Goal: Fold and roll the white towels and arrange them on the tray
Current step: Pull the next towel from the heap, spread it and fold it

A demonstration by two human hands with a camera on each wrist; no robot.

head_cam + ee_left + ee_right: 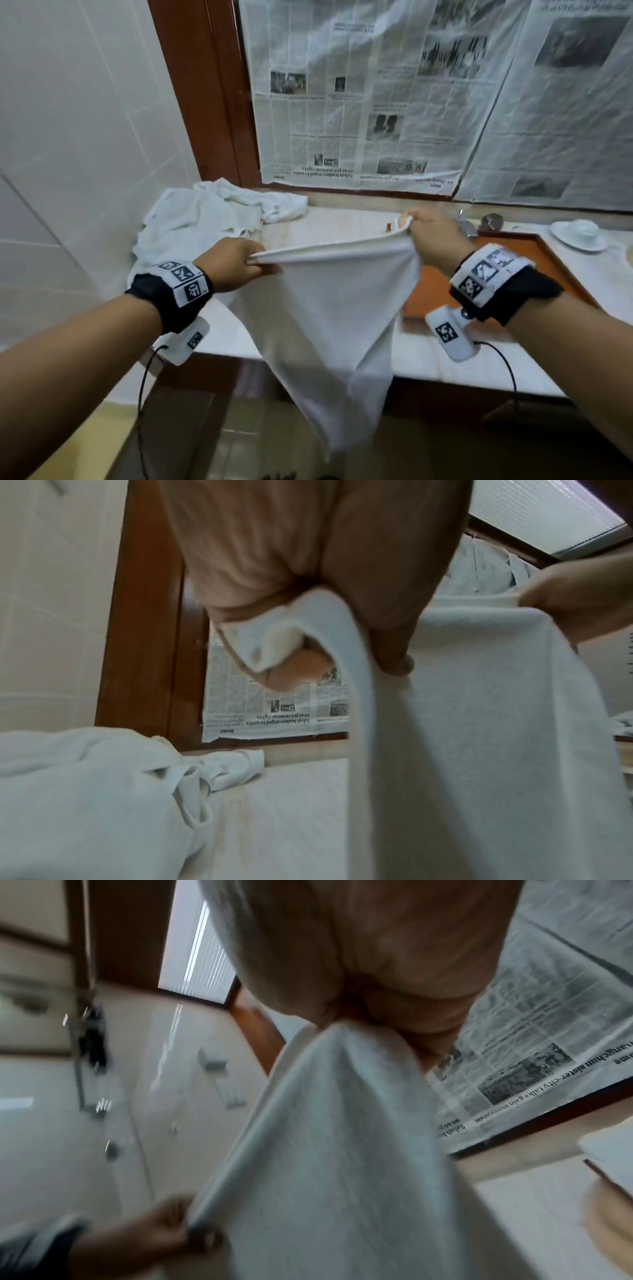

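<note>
Pinched between thumb and curled fingers (284, 677) of the left hand (236, 263): one top corner of a white towel (329, 308), a bunched tuft of cloth poking out past the knuckles in the left wrist view. Gripped the same way in the right hand (435, 233): the other top corner, the hem pulled taut between the two fists. Held up in the air in front of the table (342, 222), the rest of the cloth hanging in a slack point below the table's front edge. Best handled now by keeping both corners level and the top hem tight, giving a light shake to drop the wrinkles, then laying the sheet flat on the bare marble before bringing edge to edge; worth matching corners squarely, since a skewed first fold would probably give a lopsided roll. Heaped at the left back of the table: more white towels (212, 216), unfolded. Just right of the hands, an orange-brown tray (534, 250), partly hidden by the right wrist, with nothing rolled on the part that shows. Taped upside down over the window behind: newspaper sheets (359, 96), with "Sabah leaders urged to unite" and "Home" legible in the left wrist view, and, through the blur of the right wrist view, something like "sister-city talks gain momentum". On both wristbands: black-and-white square marker codes, no readable words.
</note>
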